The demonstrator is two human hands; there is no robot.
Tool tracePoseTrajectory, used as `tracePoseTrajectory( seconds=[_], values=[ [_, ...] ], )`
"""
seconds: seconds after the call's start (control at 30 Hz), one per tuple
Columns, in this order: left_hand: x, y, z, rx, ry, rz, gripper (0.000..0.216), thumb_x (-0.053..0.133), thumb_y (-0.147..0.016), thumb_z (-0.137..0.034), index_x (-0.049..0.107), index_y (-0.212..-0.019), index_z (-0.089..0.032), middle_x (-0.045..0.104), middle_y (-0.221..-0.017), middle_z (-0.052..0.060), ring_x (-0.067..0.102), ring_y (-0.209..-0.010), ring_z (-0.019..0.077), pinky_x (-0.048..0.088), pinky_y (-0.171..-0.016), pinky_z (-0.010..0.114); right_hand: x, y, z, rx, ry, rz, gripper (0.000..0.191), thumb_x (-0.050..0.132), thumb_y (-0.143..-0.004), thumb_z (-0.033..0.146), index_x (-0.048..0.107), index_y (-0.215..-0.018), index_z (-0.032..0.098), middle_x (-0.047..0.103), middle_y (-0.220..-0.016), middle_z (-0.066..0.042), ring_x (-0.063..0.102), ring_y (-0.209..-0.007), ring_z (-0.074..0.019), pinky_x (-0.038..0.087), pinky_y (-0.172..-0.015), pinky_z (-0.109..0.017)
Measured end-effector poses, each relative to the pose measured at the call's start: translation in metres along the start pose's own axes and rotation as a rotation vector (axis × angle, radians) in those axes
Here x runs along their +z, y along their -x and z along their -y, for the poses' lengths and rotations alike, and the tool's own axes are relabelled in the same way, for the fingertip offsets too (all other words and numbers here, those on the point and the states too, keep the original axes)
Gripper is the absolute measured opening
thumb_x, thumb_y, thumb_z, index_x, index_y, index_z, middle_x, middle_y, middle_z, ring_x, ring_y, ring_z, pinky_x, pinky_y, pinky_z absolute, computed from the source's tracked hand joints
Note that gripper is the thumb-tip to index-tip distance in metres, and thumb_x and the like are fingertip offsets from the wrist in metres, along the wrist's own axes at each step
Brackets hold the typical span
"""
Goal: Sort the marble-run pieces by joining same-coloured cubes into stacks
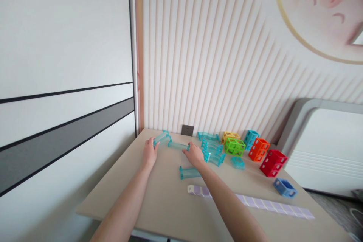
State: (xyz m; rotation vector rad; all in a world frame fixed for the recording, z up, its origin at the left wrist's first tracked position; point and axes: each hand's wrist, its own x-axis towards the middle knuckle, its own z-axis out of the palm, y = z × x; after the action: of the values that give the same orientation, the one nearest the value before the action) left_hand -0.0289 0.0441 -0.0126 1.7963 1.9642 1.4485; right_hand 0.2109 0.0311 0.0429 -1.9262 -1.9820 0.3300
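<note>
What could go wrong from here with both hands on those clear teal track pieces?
1. The left hand and right hand each touch a teal track piece; pushing unevenly might skew where they meet.
2. The right forearm hangs above a loose track piece and the lilac strip; pulling back could sweep them.

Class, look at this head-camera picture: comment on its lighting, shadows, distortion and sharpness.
Head view: soft, even daylight, only faint shadows under the hands, left and right, on the table; no harsh glare. Wide-angle lens bends the wall lines and slats outward and stretches the forearms. The clear teal track pieces and coloured blocks look slightly soft, fine detail lost.
</note>
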Motion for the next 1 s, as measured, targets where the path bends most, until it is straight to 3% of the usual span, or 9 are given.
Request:
tracePoseTrajectory(
  seconds=[0.17, 0.3, 0.43, 0.53, 0.63, 0.73, 0.87, 1.0],
  values=[
    [0.004, 0.0, 0.002, -0.044, -0.099, 0.027, 0.027, 0.053, -0.094, -0.029, 0.056, -0.117, -0.015, 0.063, -0.105, 0.013, 0.065, -0.098, 0.0266, 0.052, -0.089, 0.04, 0.009, 0.002, 0.016, 0.02, 0.129, 0.003, 0.042, 0.063, -0.088, 0.028, 0.057, -0.126, 0.01, 0.068, -0.116, -0.021, 0.062, -0.114, -0.0337, 0.048, -0.088, -0.04],
    [0.006, -0.001, 0.001, -0.056, -0.151, 0.04, 0.027, 0.055, -0.093, -0.027, 0.057, -0.116, -0.013, 0.064, -0.102, 0.013, 0.066, -0.092, 0.0238, 0.052, -0.086, 0.035, -0.002, 0.022, 0.021, -0.067, 0.202, -0.028, 0.053, 0.064, -0.088, 0.027, 0.05, -0.137, 0.014, 0.063, -0.127, -0.02, 0.057, -0.121, -0.0336, 0.044, -0.095, -0.042],
    [0.005, -0.002, 0.0, -0.074, -0.199, 0.039, 0.027, 0.056, -0.092, -0.028, 0.058, -0.115, -0.012, 0.065, -0.102, 0.013, 0.066, -0.091, 0.0226, 0.051, -0.085, 0.033, -0.022, 0.062, 0.022, -0.193, 0.257, -0.017, 0.026, 0.056, -0.093, 0.03, 0.068, -0.112, 0.018, 0.069, -0.114, -0.015, 0.061, -0.114, -0.0307, 0.044, -0.095, -0.04],
    [0.001, -0.003, 0.0, -0.093, -0.252, 0.025, 0.029, 0.054, -0.093, -0.03, 0.058, -0.117, -0.014, 0.065, -0.103, 0.013, 0.064, -0.096, 0.0245, 0.049, -0.086, 0.034, -0.03, 0.091, 0.024, -0.266, 0.317, 0.098, 0.028, 0.053, -0.094, 0.034, 0.073, -0.1, 0.016, 0.072, -0.104, -0.016, 0.066, -0.102, -0.0308, 0.05, -0.086, -0.04],
    [-0.006, -0.003, 0.001, -0.121, -0.319, 0.01, 0.032, 0.052, -0.093, -0.032, 0.058, -0.118, -0.015, 0.065, -0.103, 0.015, 0.063, -0.099, 0.0283, 0.048, -0.085, 0.037, -0.026, 0.106, 0.026, -0.35, 0.317, 0.172, 0.032, 0.056, -0.093, 0.038, 0.073, -0.103, 0.013, 0.072, -0.106, -0.018, 0.066, -0.104, -0.0334, 0.052, -0.085, -0.042],
    [-0.011, -0.002, 0.002, -0.152, -0.379, -0.003, 0.033, 0.049, -0.093, -0.032, 0.059, -0.118, -0.013, 0.065, -0.102, 0.017, 0.063, -0.099, 0.0305, 0.048, -0.084, 0.038, -0.015, 0.1, 0.03, -0.5, 0.217, 0.163, 0.04, 0.055, -0.094, 0.042, 0.068, -0.117, 0.011, 0.067, -0.12, -0.019, 0.06, -0.117, -0.0338, 0.049, -0.096, -0.045],
    [-0.012, -0.001, 0.003, -0.15, -0.437, 0.0, 0.033, 0.05, -0.092, -0.031, 0.061, -0.115, -0.011, 0.065, -0.103, 0.018, 0.063, -0.1, 0.0312, 0.048, -0.086, 0.038, -0.005, 0.077, 0.034, -0.691, 0.076, 0.161, 0.051, 0.057, -0.095, 0.043, 0.053, -0.139, 0.017, 0.049, -0.148, -0.018, 0.049, -0.134, -0.0287, 0.042, -0.108, -0.041],
    [-0.01, 0.0, 0.004, -0.135, -0.475, 0.003, 0.031, 0.051, -0.09, -0.028, 0.064, -0.111, -0.01, 0.064, -0.109, 0.02, 0.061, -0.107, 0.032, 0.047, -0.092, 0.039, -0.017, 0.06, 0.014, -0.758, 0.076, -0.043, 0.039, 0.057, -0.096, 0.036, 0.058, -0.133, 0.023, 0.057, -0.14, -0.012, 0.052, -0.13, -0.0266, 0.042, -0.108, -0.042]
  ],
)
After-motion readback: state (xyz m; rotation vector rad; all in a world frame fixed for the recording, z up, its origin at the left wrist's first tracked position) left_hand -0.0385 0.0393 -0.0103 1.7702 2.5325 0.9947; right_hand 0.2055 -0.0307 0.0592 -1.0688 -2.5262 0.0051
